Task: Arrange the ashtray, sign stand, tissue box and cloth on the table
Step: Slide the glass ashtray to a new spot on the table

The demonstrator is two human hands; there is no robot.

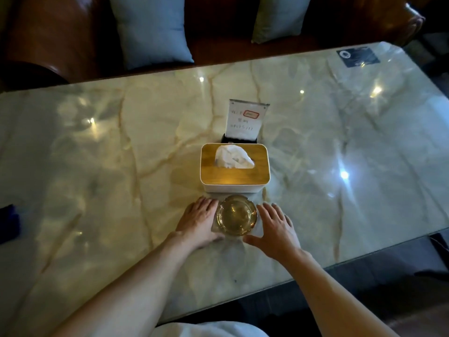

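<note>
- Glass, amber-tinted and round: the ashtray (237, 214) sits between the two hands, on a pale square cloth (258, 229) whose edges show under and beside it.
- The left hand (198, 222) lies flat to the left of the ashtray, fingers straight and together, palm down, its fingertips toward the tissue box; its inner edge is touching or just beside the ashtray's rim, and I cannot tell which. It holds nothing.
- The right hand (275, 228) lies flat to the right of the ashtray, fingers spread and straight, thumb (252, 240) reaching toward the near edge of the glass. It rests on the cloth and grips nothing.
- Just beyond the fingertips of both hands stands the tissue box (234, 175), white-sided with a wooden lid, a white tissue (233, 158) sticking up from its slot. It is just beside the far rim of the ashtray.
- Directly behind the box, farther from the hands, the sign stand (244, 121) is upright in a dark base, with handwriting and a red outline on its white card.
- All rest on a glossy marble table (121, 166) with tan veins.
- Far to the left of the left hand, at the table's edge, is a dark blue object (8, 222), too cut off to identify.
- Farthest away, two blue-grey cushions (150, 30) lean on a brown leather sofa (48, 40).
</note>
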